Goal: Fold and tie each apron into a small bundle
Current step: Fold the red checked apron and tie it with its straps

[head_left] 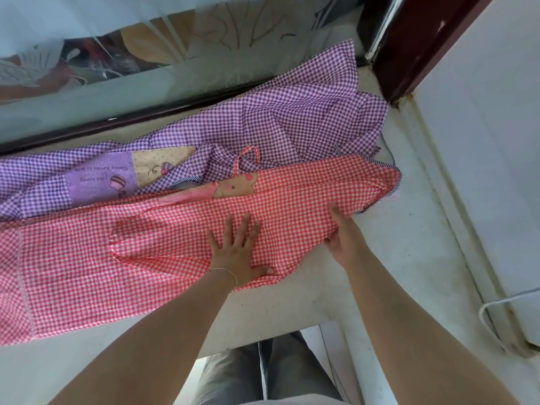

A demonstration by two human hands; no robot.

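Your left hand [236, 252] lies flat on the red gingham apron [175, 238], fingers [244, 226] straight and spread, pressing the cloth down onto the tabletop [409, 258]. Your right hand [343, 238] is at the apron's right edge; its thumb lies on top of the fabric and the other fingers appear tucked beneath the edge, so you seem to be pinching that edge, though the underside is not visible. The red apron lies lengthwise across the near part of the tabletop, partly folded: one layer is turned over on itself with a crease running under your left hand, and its right end tapers to a point near the striped trim. Its left end runs out of view. A red loop strap [248, 159] and a cartoon patch show along the far edge. Behind it, overlapped by it, the purple gingham apron [292, 118] lies loose and crumpled against the frosted glass panel [117, 54], with no folding done. Judgement: early stage. The first apron is only part folded and not tied; the second is untouched. Hard to make out: where the red apron's ties are, how many layers sit under your left palm, and what your right fingers hold underneath. A white cable [493, 308] loops at the right by a white surface.
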